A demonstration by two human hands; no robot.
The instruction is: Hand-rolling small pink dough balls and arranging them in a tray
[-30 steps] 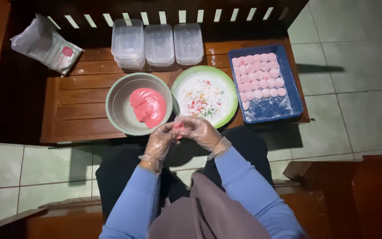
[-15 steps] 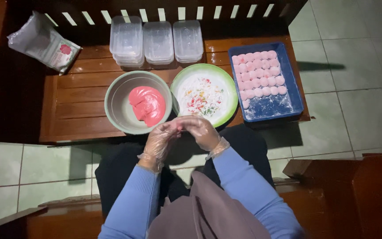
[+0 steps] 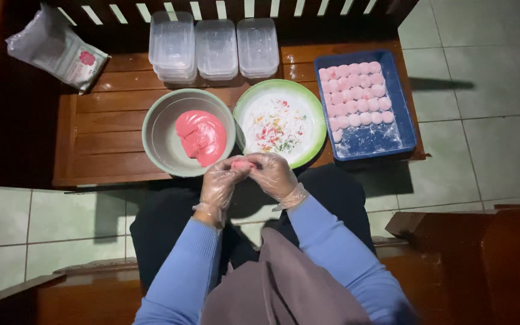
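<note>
Here, pink dough piece (image 3: 241,162) sits pinched between both gloved hands.

Both forearms, in light blue sleeves, angle inward so the wrists converge. The left hand (image 3: 224,182) and the right hand (image 3: 274,175), each in a thin clear plastic glove, meet fingertip to fingertip, fingers curled and pinched together just ahead of the palms.

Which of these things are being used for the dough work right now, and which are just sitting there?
In use: left hand, right hand, small pink dough piece, bowl of pink dough, sprinkle plate, blue tray of pink balls.
Lying about: stacked clear containers, plastic bag.
</note>
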